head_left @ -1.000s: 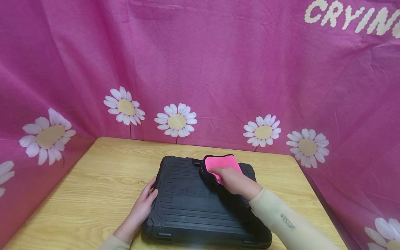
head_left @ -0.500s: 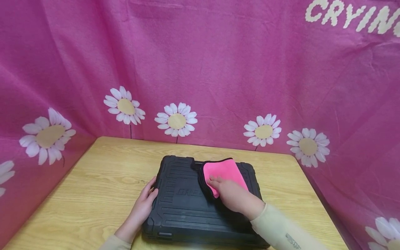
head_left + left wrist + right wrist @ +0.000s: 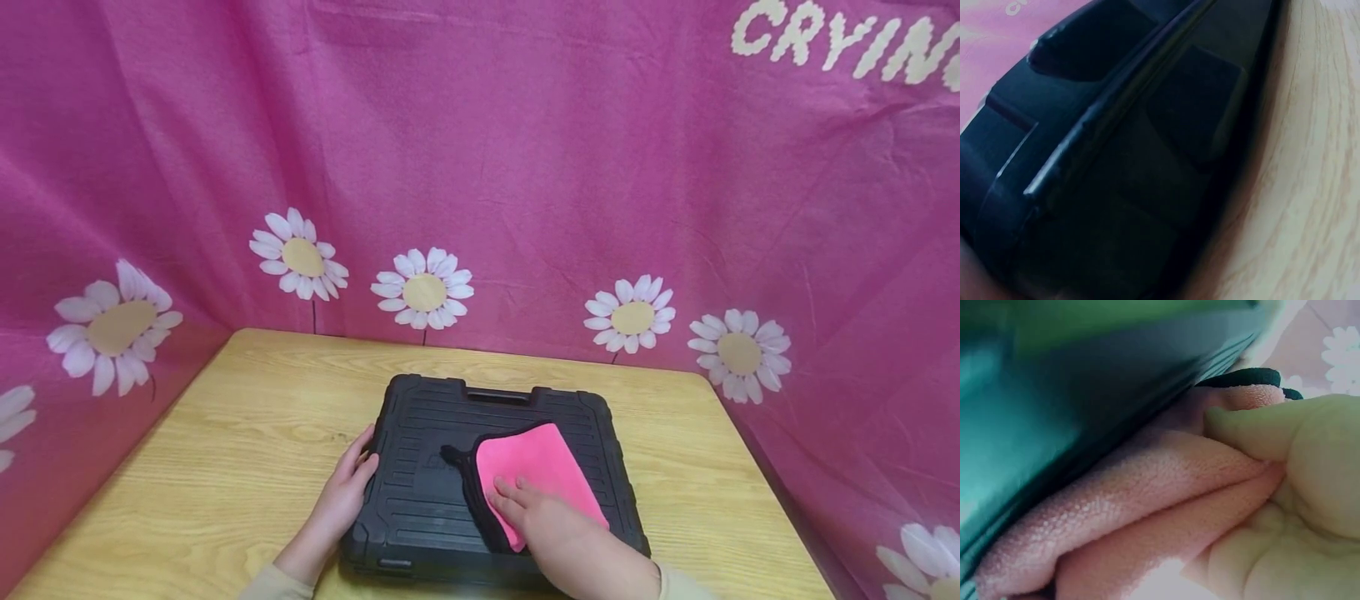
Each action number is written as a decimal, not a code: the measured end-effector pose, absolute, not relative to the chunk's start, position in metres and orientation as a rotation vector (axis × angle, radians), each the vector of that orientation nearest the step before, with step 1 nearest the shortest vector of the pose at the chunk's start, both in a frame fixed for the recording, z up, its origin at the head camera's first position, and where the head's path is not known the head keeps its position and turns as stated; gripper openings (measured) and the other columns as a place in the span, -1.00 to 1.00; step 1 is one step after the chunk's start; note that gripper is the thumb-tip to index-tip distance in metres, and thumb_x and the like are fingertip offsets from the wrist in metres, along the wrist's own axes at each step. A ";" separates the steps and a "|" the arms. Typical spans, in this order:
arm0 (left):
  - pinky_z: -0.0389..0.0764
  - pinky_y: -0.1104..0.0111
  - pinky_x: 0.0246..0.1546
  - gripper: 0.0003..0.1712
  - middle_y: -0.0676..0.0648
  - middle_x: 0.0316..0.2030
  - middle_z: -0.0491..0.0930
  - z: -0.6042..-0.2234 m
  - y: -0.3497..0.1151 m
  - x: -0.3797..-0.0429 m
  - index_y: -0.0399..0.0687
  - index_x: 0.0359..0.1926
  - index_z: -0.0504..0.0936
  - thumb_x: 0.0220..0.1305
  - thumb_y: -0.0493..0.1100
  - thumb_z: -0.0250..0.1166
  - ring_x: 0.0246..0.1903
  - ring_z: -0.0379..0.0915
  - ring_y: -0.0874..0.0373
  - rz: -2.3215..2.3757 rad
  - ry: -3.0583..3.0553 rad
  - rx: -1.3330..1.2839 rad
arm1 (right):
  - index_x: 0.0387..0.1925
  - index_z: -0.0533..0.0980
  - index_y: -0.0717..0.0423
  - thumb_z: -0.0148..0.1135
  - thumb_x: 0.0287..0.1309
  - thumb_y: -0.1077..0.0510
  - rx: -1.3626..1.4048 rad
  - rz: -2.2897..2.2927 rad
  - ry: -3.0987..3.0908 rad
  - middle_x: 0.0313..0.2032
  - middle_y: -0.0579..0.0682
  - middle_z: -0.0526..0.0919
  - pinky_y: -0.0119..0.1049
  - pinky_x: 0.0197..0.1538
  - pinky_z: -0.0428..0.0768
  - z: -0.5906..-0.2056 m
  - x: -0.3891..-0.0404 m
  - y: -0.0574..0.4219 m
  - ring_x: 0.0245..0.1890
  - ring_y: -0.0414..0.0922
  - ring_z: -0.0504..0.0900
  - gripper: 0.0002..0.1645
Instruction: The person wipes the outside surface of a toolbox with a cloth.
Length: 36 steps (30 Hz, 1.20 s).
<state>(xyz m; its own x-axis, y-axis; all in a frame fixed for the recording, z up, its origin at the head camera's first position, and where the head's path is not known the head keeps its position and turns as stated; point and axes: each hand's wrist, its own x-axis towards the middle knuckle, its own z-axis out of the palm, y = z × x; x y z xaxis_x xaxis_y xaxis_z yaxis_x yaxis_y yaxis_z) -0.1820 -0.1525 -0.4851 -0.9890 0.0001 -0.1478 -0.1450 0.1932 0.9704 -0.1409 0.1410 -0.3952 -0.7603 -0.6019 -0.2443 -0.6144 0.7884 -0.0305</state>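
A black hard-shell case with moulded ribs and raised lettering lies closed on the wooden table. My left hand rests against its left side, thumb near the top edge; the left wrist view shows mostly the case's side wall. On the lid is a folded pink cloth with a black border and a small black loop. My right hand presses it down near the front right, fingers spread on top. In the right wrist view the thumb pinches the cloth's fluffy folded edge.
The case's carry handle faces the back of the table. Behind and on both sides hangs a pink curtain printed with daisies and white letters. Bare wood lies to the left and right of the case.
My right hand has moved the cloth from the case's back edge toward the front, uncovering the handle. The cloth now lies flatter. My left hand and the case have stayed in place.
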 end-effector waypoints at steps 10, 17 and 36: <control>-0.02 -0.26 0.52 -0.33 -0.29 0.64 -0.15 -0.484 -0.152 -0.181 -0.02 0.65 -0.02 0.66 -0.03 -0.13 0.58 -0.14 -0.36 1.912 2.317 -0.149 | 0.49 0.37 0.02 0.36 0.31 -0.09 -1.058 -0.098 2.598 0.48 -0.01 0.42 -0.15 0.33 0.57 -0.406 -0.121 0.151 0.43 0.13 0.46 -0.21; -0.05 -0.27 0.52 -0.33 -0.29 0.64 -0.16 -0.483 -0.153 -0.181 0.00 0.66 -0.02 0.67 0.00 -0.13 0.58 -0.16 -0.36 1.883 2.339 -0.141 | 0.49 0.37 0.04 0.16 0.40 -0.29 -1.072 -0.129 2.541 0.47 0.01 0.43 -0.15 0.25 0.63 -0.412 -0.113 0.155 0.41 0.12 0.49 -0.19; -0.13 -0.25 0.54 -0.31 -0.29 0.65 -0.24 -0.484 -0.155 -0.183 0.03 0.67 -0.08 0.67 -0.01 -0.14 0.61 -0.28 -0.34 1.938 2.238 -0.135 | 0.52 0.34 -0.22 0.54 0.11 -0.02 -0.929 -0.215 2.532 0.48 -0.20 0.40 -0.18 0.22 0.65 -0.411 -0.129 0.161 0.44 -0.05 0.45 -0.04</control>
<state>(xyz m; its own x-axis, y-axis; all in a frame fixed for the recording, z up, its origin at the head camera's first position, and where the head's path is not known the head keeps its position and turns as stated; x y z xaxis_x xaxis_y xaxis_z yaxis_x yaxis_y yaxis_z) -0.1826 -0.1550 -0.4845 -0.9800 0.0477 -0.1931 -0.1843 0.1474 0.9718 -0.1291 0.1609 -0.4109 -0.6814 -0.6463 -0.3435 -0.5792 0.7631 -0.2867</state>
